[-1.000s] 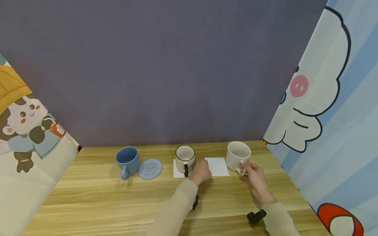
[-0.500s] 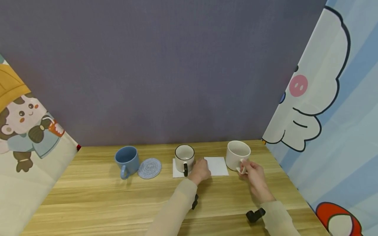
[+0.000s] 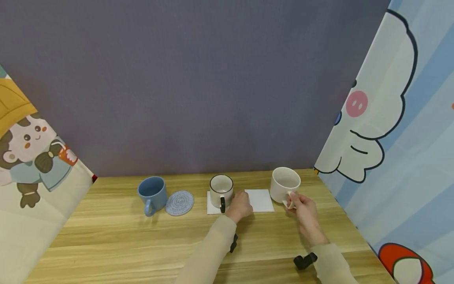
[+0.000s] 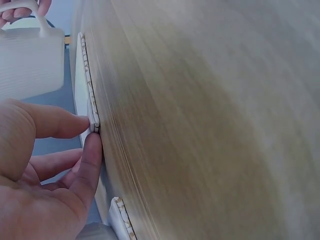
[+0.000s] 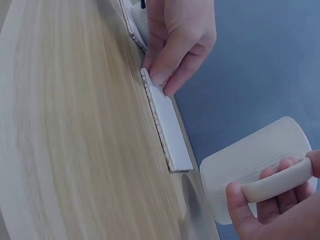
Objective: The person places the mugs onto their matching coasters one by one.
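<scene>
A grey backdrop (image 3: 198,86) fills the rear, with a cartoon cloth (image 3: 46,157) on the left and another on the right. Before me lies the wood-grain table (image 3: 124,244). The blue mug (image 3: 153,191) stands at far left; the black-rimmed mug (image 3: 217,199), on a pad, is just beside my left hand (image 3: 241,205). My right hand (image 3: 306,215) grips the handle of the white mug (image 3: 279,187), finely ribbed, seemingly just off the table. The round coaster (image 3: 180,203) sits near the blue mug. My left thumb and finger pinch the thin square pad (image 3: 261,201) between the pale mugs.
</scene>
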Demonstrator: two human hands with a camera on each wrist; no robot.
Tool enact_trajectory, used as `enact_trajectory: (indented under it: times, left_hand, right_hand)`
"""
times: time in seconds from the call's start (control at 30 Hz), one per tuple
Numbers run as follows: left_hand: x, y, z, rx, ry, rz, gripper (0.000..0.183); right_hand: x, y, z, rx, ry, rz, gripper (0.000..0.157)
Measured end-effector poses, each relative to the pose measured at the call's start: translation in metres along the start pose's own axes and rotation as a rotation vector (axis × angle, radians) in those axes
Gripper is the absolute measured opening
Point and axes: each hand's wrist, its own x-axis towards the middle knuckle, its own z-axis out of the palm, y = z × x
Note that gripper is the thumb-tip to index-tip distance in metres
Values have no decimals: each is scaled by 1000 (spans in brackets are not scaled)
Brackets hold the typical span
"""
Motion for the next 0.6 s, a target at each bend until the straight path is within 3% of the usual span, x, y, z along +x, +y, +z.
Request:
enact_trajectory:
  times: [0.3,0.6]
  left_hand:
    - [2,-3,0,11,29,47,11]
    - [-2,-4,0,-46,33,30,14]
  right_hand:
    - [-5,-3,9,42,-6,-56,28]
    - [-11,-3,15,44,-9,-66,28]
